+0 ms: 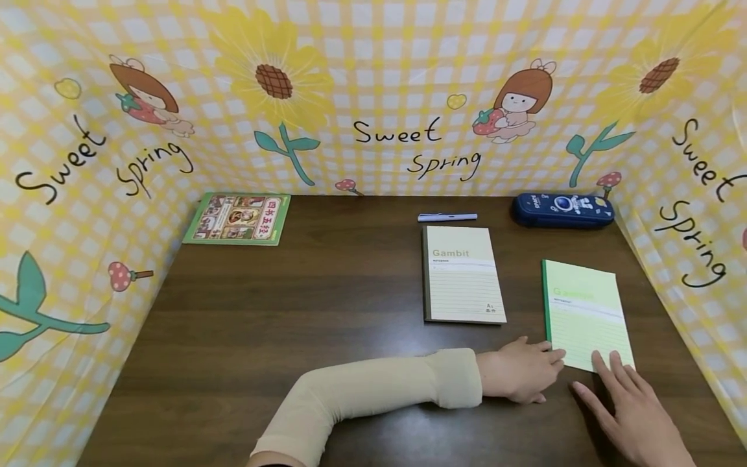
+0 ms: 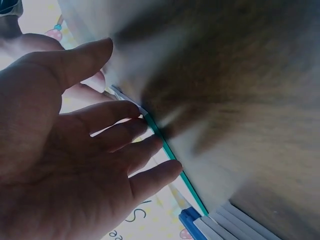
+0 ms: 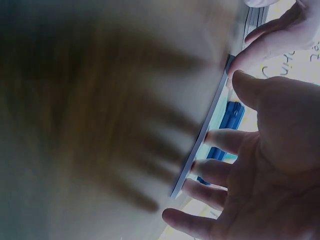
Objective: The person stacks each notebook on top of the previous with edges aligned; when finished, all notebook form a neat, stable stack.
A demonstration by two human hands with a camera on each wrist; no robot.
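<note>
A pale green notebook (image 1: pixel 586 311) with a green spine lies slightly turned on the right side of the table. My left hand (image 1: pixel 525 371), in a beige sleeve (image 1: pixel 403 383), rests its fingertips at the notebook's lower left corner. My right hand (image 1: pixel 636 415) has its fingertips on the lower edge, thumb spread away. In the left wrist view the fingers of the left hand (image 2: pixel 75 150) lie along the green spine (image 2: pixel 167 147). The right wrist view shows the right hand (image 3: pixel 275 150) with extended fingers, several at the notebook's edge (image 3: pixel 200 137).
A cream notebook (image 1: pixel 463 279) with a dark spine lies left of the green one. Behind it is a light blue pen (image 1: pixel 447 217). A dark blue pencil case (image 1: pixel 563 211) stands at the back right, a green-bordered book (image 1: pixel 239 219) at the back left. Patterned cloth (image 1: pixel 385 78) surrounds the table.
</note>
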